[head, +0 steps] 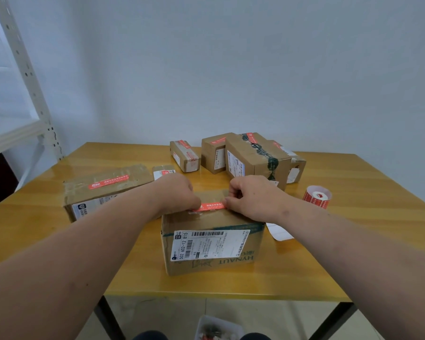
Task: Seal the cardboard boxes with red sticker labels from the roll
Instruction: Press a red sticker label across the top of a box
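Observation:
A cardboard box (214,244) with a white shipping label on its front stands near the table's front edge. A red sticker label (212,206) lies across its top. My left hand (177,192) holds the sticker's left end with curled fingers. My right hand (248,195) pinches its right end. The roll of red labels (317,199) stands on the table to the right of the box.
A flat box (103,190) with a red sticker lies at the left. Several stickered boxes (253,155) stand at the back of the wooden table (353,241). White backing paper (279,231) lies beside the near box. A metal shelf (22,94) stands at far left.

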The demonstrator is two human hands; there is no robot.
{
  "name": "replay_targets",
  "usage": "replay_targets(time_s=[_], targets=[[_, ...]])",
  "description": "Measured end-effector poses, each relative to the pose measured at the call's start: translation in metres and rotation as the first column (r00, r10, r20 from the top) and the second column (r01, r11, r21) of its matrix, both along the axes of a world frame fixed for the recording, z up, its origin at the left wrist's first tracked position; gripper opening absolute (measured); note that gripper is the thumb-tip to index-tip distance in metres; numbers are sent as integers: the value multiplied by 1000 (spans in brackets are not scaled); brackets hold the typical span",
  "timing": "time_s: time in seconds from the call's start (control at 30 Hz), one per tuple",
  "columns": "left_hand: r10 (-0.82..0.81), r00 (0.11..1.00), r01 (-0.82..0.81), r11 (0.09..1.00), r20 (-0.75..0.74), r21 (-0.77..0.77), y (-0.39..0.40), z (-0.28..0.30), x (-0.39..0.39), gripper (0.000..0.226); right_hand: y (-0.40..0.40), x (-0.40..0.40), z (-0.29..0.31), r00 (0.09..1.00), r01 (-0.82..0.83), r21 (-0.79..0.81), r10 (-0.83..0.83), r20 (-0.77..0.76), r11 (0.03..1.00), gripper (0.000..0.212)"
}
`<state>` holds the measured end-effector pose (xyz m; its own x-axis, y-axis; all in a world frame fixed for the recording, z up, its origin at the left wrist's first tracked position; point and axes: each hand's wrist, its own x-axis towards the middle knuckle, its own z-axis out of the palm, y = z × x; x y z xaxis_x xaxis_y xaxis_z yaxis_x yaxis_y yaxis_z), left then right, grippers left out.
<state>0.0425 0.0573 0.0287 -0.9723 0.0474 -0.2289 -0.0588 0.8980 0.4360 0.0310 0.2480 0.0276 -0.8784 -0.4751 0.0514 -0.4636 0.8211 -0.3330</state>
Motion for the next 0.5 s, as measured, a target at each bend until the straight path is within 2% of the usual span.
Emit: replay_targets(time_s=[0.5], targets=[[26,1000,-27,998,16,48,0,-1,-1,17,0,3,2,1000,4,8,-4,5,1000,24]])
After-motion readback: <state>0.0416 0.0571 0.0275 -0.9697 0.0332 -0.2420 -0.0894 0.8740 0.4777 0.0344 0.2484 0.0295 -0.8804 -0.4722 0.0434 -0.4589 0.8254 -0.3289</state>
